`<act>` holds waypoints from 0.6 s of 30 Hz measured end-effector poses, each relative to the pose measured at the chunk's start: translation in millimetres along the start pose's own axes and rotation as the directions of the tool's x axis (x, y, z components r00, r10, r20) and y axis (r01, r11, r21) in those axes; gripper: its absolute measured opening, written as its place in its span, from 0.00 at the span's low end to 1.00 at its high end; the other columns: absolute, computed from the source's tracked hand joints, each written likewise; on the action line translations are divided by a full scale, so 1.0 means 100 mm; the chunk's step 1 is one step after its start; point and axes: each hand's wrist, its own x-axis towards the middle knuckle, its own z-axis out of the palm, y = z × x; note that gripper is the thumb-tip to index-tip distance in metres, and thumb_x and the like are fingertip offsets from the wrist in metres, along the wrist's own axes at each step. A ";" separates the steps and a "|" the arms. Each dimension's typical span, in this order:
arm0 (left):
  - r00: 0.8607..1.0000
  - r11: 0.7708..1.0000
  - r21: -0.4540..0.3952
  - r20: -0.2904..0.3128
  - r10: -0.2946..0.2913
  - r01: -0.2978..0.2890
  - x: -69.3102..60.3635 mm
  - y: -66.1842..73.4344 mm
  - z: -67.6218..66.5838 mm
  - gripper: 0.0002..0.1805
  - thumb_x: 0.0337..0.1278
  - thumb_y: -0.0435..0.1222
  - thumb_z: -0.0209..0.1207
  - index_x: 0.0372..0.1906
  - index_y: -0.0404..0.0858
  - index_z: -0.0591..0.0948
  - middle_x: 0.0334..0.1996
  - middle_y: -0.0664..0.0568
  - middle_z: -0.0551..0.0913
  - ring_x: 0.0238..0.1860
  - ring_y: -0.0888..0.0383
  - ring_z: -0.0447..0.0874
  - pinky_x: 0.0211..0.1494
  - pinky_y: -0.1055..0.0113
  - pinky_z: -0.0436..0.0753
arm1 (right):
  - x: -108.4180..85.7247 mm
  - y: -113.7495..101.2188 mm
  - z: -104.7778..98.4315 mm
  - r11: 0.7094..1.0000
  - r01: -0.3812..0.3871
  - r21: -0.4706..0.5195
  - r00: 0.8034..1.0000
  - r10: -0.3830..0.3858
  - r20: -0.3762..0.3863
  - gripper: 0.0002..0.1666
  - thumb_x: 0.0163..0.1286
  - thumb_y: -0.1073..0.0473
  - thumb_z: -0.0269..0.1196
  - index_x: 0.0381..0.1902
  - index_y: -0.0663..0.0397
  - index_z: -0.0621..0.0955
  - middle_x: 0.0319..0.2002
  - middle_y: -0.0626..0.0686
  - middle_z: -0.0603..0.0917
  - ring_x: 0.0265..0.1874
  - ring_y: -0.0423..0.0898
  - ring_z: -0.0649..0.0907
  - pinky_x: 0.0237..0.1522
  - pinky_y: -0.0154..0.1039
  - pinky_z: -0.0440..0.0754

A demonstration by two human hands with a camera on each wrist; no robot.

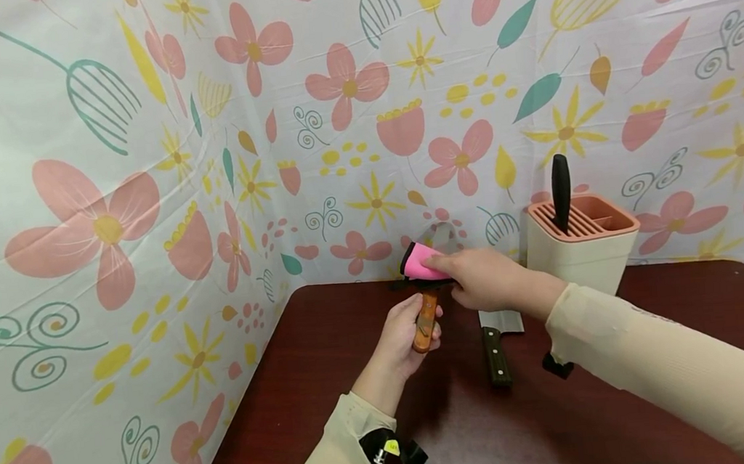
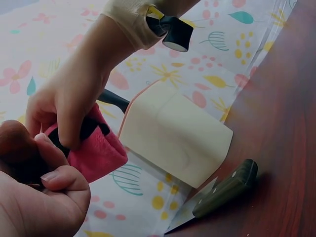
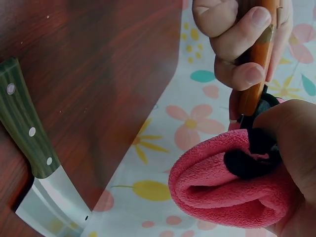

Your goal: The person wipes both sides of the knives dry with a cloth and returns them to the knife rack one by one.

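The left hand point(image 1: 401, 335) grips an orange-brown wooden handle point(image 1: 426, 322), held upright above the table. Against the dark part at the handle's top, the right hand point(image 1: 483, 276) pinches a folded pink cloth point(image 1: 422, 261) with black edging. In the right wrist view the pink cloth point(image 3: 222, 187) is bunched around the black part just past the wooden handle point(image 3: 257, 74); whatever the cloth covers is hidden. The left wrist view has the left hand point(image 2: 44, 202) close beside the pink cloth point(image 2: 96, 153), under the fingers of the right hand point(image 2: 71, 98).
A cleaver with a dark green handle point(image 1: 496, 357) lies on the dark red table point(image 1: 331, 381). Behind it stands a cream knife block point(image 1: 577, 259) with an orange slotted top, holding a black-handled knife point(image 1: 561, 191). Flowered cloth point(image 1: 353, 153) hangs behind and at left.
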 end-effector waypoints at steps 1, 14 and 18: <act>1.000 1.000 0.002 0.001 0.003 -0.003 0.00 0.00 0.00 0.16 0.84 0.43 0.38 0.45 0.40 0.74 0.33 0.56 0.78 0.19 0.66 0.74 0.23 0.74 0.75 | -0.01 0.00 -0.01 1.000 -0.002 0.009 1.000 0.002 0.006 0.31 0.60 0.64 0.65 0.64 0.51 0.81 0.40 0.52 0.89 0.26 0.44 0.76 0.33 0.44 0.79; 1.000 1.000 -0.009 -0.005 0.003 -0.003 0.00 0.04 -0.02 0.19 0.84 0.42 0.38 0.55 0.31 0.73 0.33 0.55 0.79 0.19 0.66 0.74 0.25 0.74 0.76 | -0.07 -0.07 -0.06 0.998 0.014 0.063 1.000 -0.014 -0.003 0.32 0.59 0.65 0.64 0.64 0.52 0.81 0.39 0.51 0.89 0.29 0.42 0.79 0.32 0.41 0.78; 1.000 1.000 -0.001 0.001 0.007 -0.007 0.00 0.04 -0.02 0.20 0.84 0.42 0.38 0.59 0.32 0.73 0.34 0.54 0.78 0.19 0.66 0.74 0.24 0.73 0.75 | -0.09 -0.05 -0.13 0.991 0.016 0.130 0.999 -0.020 0.026 0.33 0.61 0.65 0.65 0.66 0.55 0.79 0.46 0.52 0.90 0.30 0.41 0.80 0.35 0.40 0.79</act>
